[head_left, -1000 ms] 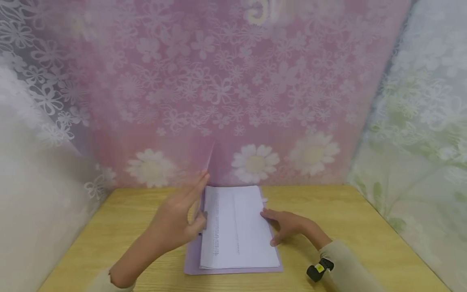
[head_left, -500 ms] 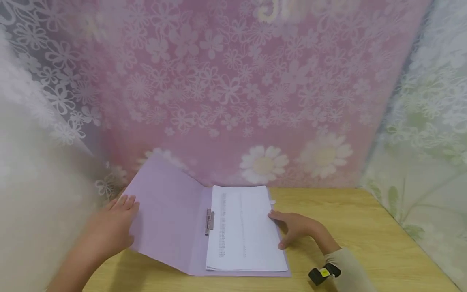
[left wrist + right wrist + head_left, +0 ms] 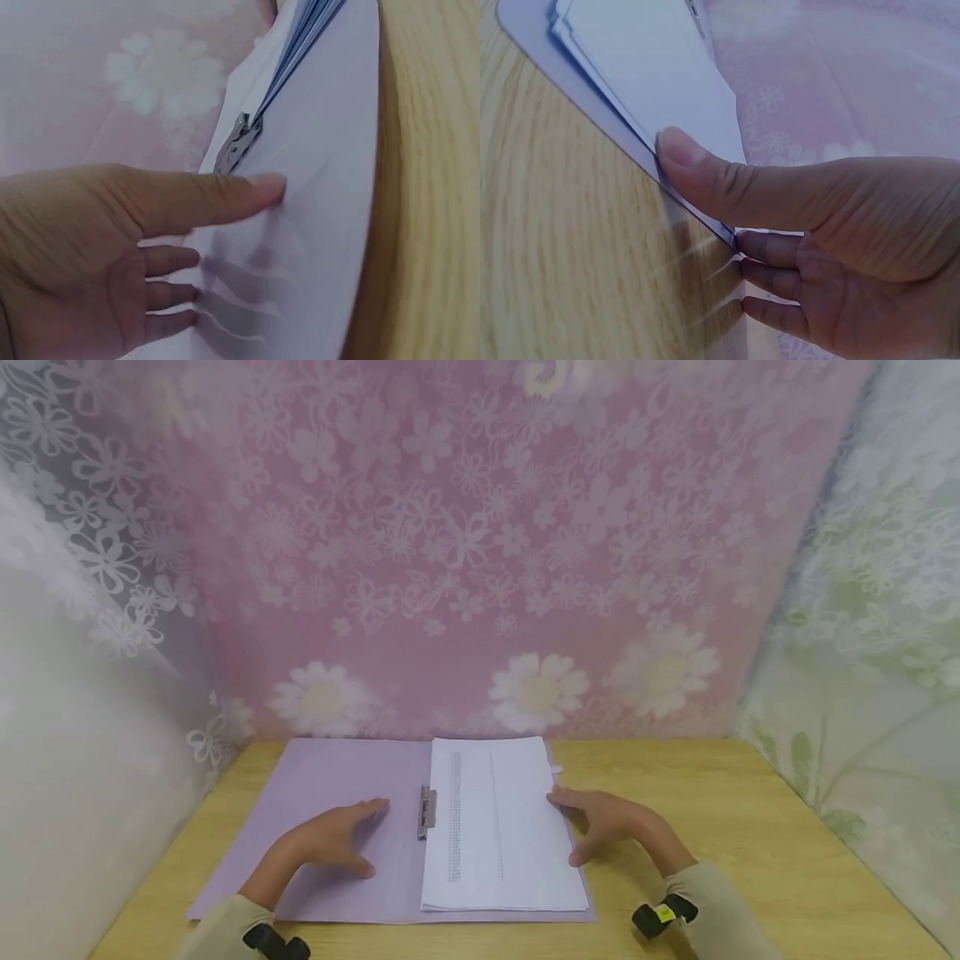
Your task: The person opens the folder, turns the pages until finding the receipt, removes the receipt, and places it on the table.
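A lilac folder [image 3: 315,893] lies spread open on the table in the head view. A stack of printed white paper [image 3: 517,827] sits on its right half, beside a metal clip [image 3: 427,812] near the fold. My left hand [image 3: 330,839] is over the left cover, thumb and fingers spread and holding nothing; the left wrist view shows the clip [image 3: 240,142] beyond the thumb. At the right edge of the paper, my right hand [image 3: 611,822] rests with its thumb and fingertips touching the edge. In the right wrist view its thumb [image 3: 682,150] lies against the paper's side.
The wooden table [image 3: 697,810] extends on both sides of the folder. A pink flowered backdrop [image 3: 450,685] stands behind it, with pale sheets at left and right. A small white tab [image 3: 557,769] sticks out from the folder's right edge.
The lilac cover has swung over to the left and now lies flat on the table. My left hand has let go of it and moved back in over it. The right hand stays at the paper's edge.
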{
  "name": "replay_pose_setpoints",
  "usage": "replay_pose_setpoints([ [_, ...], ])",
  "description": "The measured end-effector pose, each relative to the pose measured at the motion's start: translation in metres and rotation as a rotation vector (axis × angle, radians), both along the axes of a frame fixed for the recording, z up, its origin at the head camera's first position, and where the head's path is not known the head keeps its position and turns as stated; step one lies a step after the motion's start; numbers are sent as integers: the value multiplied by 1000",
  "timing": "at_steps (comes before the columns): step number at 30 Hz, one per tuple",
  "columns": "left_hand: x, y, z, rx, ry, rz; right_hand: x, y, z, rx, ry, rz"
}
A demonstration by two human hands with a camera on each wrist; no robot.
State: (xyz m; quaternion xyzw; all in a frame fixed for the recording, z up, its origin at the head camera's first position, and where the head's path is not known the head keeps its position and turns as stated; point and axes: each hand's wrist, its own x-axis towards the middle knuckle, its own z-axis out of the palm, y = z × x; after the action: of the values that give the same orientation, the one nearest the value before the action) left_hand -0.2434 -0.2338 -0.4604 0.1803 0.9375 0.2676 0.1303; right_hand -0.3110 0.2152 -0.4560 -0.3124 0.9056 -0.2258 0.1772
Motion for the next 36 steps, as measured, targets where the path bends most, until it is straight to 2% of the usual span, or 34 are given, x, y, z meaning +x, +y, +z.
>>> replay_pose_setpoints([
  [2, -6, 6, -10, 39, 3, -7, 1, -2, -1, -4, -8, 19],
  [5, -6, 15, -17, 72, -6, -25, 1, -6, -5, 0, -24, 33],
  [8, -6, 23, -16, 86, -17, -54, 0, -7, -3, 21, -23, 30],
  [11, -11, 33, -14, 96, -32, -68, -7, -8, 5, 19, -23, 13],
  [16, -10, 51, -10, 17, -46, -93, -32, -12, 12, -62, -26, -44],
  [20, -4, 62, -10, -20, -40, -110, -53, -14, 2, -211, -35, -145],
  [24, -2, 70, -11, -22, -24, -101, -66, -19, -14, -319, -20, -212],
  [30, -2, 70, -15, -35, -19, -67, -72, -28, -25, -365, 2, -247],
  [36, -5, 68, -14, -40, 10, -86, -75, -32, -32, -363, 4, -274],
])
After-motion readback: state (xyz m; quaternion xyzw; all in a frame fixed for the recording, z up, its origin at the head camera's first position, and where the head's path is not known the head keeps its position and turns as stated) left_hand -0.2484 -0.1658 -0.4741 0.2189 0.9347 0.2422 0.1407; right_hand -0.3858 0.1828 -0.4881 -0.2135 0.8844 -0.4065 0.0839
